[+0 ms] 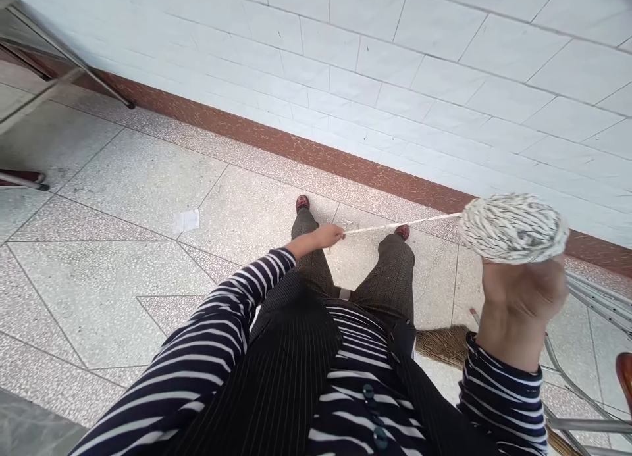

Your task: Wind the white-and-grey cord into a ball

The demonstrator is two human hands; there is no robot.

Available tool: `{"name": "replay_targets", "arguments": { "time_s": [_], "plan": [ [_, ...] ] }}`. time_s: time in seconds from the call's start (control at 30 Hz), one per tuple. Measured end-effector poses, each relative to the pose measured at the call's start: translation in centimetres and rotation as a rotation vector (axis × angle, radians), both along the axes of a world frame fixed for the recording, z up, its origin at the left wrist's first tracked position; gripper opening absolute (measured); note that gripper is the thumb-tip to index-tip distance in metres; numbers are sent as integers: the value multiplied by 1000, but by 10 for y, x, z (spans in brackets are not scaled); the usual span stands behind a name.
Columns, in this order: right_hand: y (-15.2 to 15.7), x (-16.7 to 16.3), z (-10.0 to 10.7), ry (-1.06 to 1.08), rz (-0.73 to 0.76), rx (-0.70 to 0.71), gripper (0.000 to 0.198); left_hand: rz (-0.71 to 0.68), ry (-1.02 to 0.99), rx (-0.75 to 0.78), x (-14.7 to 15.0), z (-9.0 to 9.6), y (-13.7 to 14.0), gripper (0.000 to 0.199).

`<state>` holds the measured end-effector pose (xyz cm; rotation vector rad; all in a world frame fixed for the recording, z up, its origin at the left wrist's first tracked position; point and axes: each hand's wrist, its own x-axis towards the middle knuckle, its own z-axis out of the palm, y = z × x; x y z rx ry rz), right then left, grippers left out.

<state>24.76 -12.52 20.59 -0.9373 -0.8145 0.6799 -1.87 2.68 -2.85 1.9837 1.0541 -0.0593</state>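
Observation:
My right hand [526, 288], raised at the right, is closed beneath a thick ball of white yarn flecked with dark strands [514, 229]; its fingers are mostly hidden behind the yarn. From the ball a pale strand [390, 227] runs taut to the left, sloping slightly down. My left hand [323, 236] pinches the far end of that strand, low in front of my legs. Both sleeves are navy with white stripes.
A white tiled wall [370, 61] with a reddish-brown base strip stands ahead. A metal-legged frame [74, 54] is at the upper left. A paper scrap [187, 220] lies on the floor. A straw broom [444, 344] and metal tubing [577, 424] are at the right.

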Motion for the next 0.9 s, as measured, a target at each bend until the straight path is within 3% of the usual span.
{"name": "replay_targets", "arguments": {
  "time_s": [0.17, 0.3, 0.43, 0.5, 0.53, 0.6, 0.7, 0.8, 0.9],
  "plan": [
    [-21, -2, 15, -2, -99, 11, 43, 54, 179, 331, 7, 51, 88, 31],
    [-31, -10, 18, -3, -137, -13, 48, 7, 387, 519, 29, 127, 165, 23],
    [-37, -14, 25, -77, -233, 53, 45, 176, 130, 776, 60, 212, 211, 36],
    [-40, -13, 28, -75, -251, 62, 45, 177, 9, 796, 73, 229, 206, 39],
    [-42, -13, 29, -77, -253, 57, 47, 130, -49, 786, 78, 227, 197, 39],
    [-46, -11, 31, -87, -258, 44, 54, -39, -138, 727, 81, 202, 169, 35],
    [-54, -10, 35, -98, -277, 1, 59, -218, -86, 546, 72, 135, 125, 30],
    [-60, -9, 43, -61, -274, -54, 54, -171, 14, 440, 54, 72, 91, 32],
    [-59, -9, 46, -22, -227, -87, 52, -116, -11, 281, 42, 31, 64, 32]
  ]
}}
